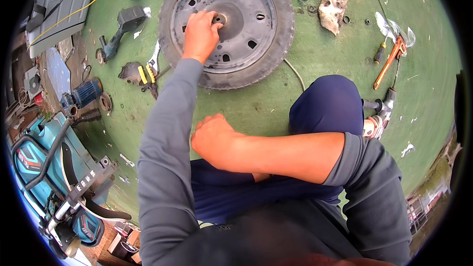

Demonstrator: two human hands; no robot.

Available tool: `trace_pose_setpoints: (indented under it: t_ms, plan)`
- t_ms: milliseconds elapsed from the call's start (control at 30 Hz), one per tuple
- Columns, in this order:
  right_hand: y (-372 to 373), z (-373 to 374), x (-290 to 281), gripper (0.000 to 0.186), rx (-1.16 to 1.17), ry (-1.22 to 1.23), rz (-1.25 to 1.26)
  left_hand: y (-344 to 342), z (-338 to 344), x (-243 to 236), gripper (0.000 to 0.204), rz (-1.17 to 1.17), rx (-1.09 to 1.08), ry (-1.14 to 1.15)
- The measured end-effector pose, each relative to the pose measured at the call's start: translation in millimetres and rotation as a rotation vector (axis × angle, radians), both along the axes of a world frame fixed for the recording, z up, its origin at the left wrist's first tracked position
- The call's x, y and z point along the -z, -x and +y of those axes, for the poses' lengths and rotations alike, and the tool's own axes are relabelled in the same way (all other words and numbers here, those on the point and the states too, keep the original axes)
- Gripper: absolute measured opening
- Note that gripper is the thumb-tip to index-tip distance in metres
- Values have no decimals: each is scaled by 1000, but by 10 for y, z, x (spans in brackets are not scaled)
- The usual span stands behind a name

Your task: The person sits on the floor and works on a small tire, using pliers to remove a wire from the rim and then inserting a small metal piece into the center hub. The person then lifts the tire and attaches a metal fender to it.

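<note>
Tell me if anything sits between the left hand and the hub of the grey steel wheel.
Nothing visible does. The left hand already rests on the grey steel wheel with its black tyre, its fingers at the small metal hub piece. The right hand is fisted over the knees, away from it.

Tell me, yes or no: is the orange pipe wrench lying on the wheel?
No, the orange pipe wrench lies on the green ground, right of the dark steel wheel.

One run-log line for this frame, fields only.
left hand: at hub of wheel | right hand: fisted, idle over lap | pipe wrench: on ground
</note>
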State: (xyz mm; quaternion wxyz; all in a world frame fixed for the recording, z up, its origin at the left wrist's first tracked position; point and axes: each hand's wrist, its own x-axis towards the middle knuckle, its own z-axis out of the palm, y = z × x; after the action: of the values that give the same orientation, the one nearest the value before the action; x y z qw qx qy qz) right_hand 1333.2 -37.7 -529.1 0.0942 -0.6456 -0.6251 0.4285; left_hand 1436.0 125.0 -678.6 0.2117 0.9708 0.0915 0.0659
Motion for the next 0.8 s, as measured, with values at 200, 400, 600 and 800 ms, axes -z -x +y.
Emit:
trace_pose_setpoints:
  t_ms: [200,400,600,800]
  plan:
    - [-47,28,-28,35,-27,40,-31,80,-162,176,31,-130,-173,15]
    - [-39,13,112,29,-46,42,-63,10,-146,-93,38,1,-12,-198]
    - [-69,44,109,29,-68,25,-61,-264,102,-277,16,203,371,-337]
    - [-128,111,93,31,-78,48,-52,-148,84,-116,20,164,194,-188]
